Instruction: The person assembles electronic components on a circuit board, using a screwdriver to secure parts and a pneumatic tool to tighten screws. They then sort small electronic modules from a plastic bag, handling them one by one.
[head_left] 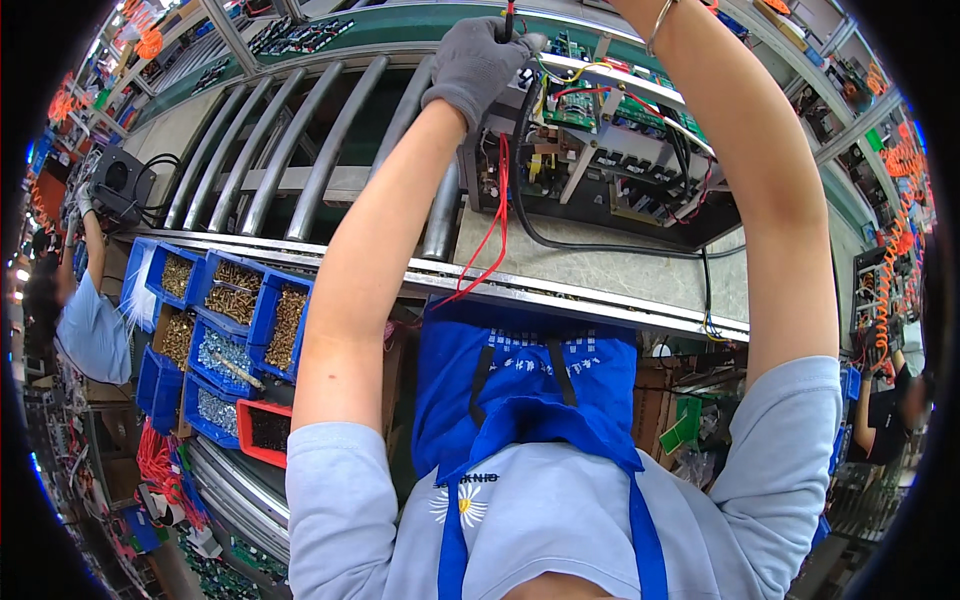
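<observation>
Open-topped black metal equipment chassis [585,212] sits on the pale, stone-patterned desk [620,236], set back from its metal-trimmed near edge, its left end beside the silver steel rollers [340,148]. Hands-on work inside this chassis seems to be the step in hand, since both arms stretch over toward its far side. What the next move calls for, by my judgement, is steady fingers there and loose wiring kept clear.

The left hand [478,65], in a grey knitted glove, bends over the chassis's far left corner with curled fingers. A slim dark piece [510,20], partly red, shows at the fingertips; I cannot tell whether the grip is closed on it or merely beside it. The right hand lies past the upper border, so its grip cannot be told; a thin metal bracelet [657,25] rings that wrist.

Uncovered, the chassis looks crowded: green circuit boards [572,105] fill its far part, a thick black cable [560,243] trails rightward across the desk, and slender red wires [503,190] loop down over the near edge.
</observation>
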